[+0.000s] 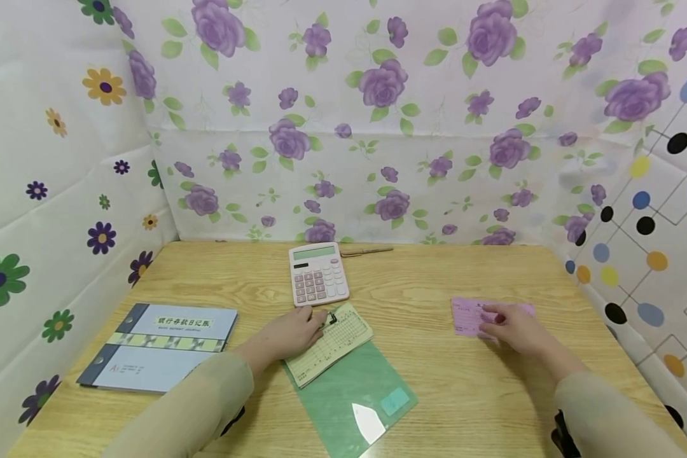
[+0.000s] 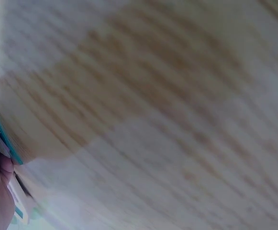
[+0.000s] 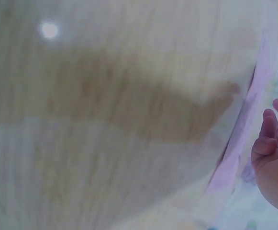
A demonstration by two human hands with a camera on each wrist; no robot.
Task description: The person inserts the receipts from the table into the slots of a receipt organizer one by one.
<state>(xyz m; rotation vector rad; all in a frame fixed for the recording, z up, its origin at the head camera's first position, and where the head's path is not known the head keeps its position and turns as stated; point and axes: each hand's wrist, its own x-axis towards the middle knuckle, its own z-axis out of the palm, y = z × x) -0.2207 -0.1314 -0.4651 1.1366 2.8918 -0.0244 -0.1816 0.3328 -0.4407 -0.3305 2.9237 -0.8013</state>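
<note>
My left hand [image 1: 292, 334] is at the upper left edge of a stack of pale yellow printed slips [image 1: 334, 346], gripping that edge beside a black binder clip [image 1: 331, 318]. The slips lie at a slant over a green transparent folder [image 1: 352, 388]. In the left wrist view, fingertips [image 2: 5, 167] show at the folder's edge; most of the hand is out of frame. My right hand [image 1: 518, 327] hovers above a pink printed slip [image 1: 465, 317] lying on the table. In the right wrist view its fingers [image 3: 269, 125] are spread and loosely bent, apart from the paper.
A pink-and-white calculator [image 1: 319, 273] sits just behind the yellow slips, with a thin brown pen-like stick [image 1: 367, 251] to its right. On the left lies a blue-grey bank deposit journal [image 1: 160, 346]. Patterned cloth walls [image 1: 343, 159] enclose the wooden table [image 1: 464, 407].
</note>
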